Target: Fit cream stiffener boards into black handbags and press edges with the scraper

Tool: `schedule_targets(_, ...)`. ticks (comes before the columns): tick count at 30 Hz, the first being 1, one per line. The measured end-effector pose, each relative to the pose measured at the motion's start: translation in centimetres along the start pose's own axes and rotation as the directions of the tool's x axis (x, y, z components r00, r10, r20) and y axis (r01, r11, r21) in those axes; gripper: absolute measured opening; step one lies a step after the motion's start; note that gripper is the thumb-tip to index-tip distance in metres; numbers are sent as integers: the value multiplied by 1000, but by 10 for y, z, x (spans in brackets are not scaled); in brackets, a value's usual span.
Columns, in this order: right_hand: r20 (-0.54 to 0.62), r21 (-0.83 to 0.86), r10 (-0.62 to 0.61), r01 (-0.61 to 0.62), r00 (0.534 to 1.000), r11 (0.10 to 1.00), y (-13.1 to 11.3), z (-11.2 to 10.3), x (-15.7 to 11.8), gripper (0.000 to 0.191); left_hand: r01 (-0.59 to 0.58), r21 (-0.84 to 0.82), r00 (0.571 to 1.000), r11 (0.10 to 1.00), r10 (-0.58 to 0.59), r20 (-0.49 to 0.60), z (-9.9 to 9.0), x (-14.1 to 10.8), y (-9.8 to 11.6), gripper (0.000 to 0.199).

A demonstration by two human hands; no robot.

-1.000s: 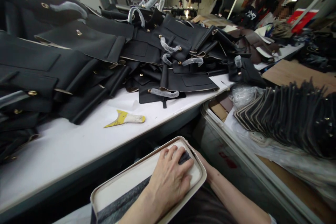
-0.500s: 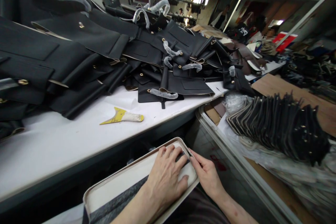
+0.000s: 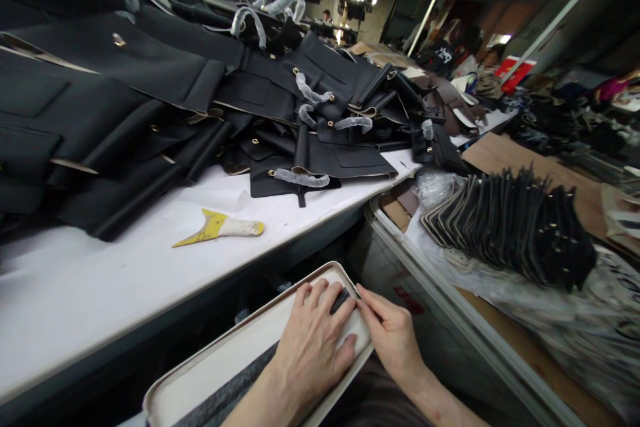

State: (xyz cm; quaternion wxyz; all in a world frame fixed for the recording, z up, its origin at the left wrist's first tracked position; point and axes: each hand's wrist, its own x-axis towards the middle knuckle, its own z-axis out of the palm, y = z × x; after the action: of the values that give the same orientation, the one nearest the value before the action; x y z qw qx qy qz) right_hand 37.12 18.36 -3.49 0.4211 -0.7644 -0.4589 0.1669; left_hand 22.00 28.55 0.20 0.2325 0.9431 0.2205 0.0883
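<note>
Cream-lined rimmed panel (image 3: 240,348) lies beneath the left hand (image 3: 313,328), whose fingers spread over it, clamping nothing; to that hand's right, the right hand (image 3: 393,330) pinches the panel's end. Judged light and stiff-edged, 1 grey strip (image 3: 225,392) softer; rim holds best.

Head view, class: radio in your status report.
Left hand spread inside cream-lined, round-cornered rectangular piece. Right hand pinching its far-end rim. Pointed yellow-and-white tool on white table, not in the way.
</note>
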Motion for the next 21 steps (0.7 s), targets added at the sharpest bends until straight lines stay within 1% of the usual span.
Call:
schedule_targets(5, 19, -34, -39, 40, 999, 999, -8, -2, 1, 31, -2, -72, 1000, 997, 1, -11, 3, -4, -5, 41)
schedule_targets(11, 87, -166, -105, 118, 991, 979, -15, -3, 0, 38, -19, -68, 1000, 998, 19, 3, 1, -4, -8, 30)
schedule_targets(13, 117, -216, -117, 140, 986, 966, -16, -2, -1, 40, -24, -55, 1000, 998, 24, 12, 0, -4, -7, 29)
schedule_targets(17, 181, -326, -151, 204, 972, 923, -19, -1, -2, 44, -29, -5, 1000, 1000, 30, 11, 1, -4, -6, 34)
schedule_targets(19, 203, -405, -147, 220, 968, 887, -23, -1, -3, 45, -56, 29, 998, 998, 56, -4, 4, -4, -7, 36)
schedule_targets(21, 217, -490, -136, 229, 967, 841, -28, -1, -6, 47, -105, 82, 993, 991, 109, -52, 10, -6, -13, 38)
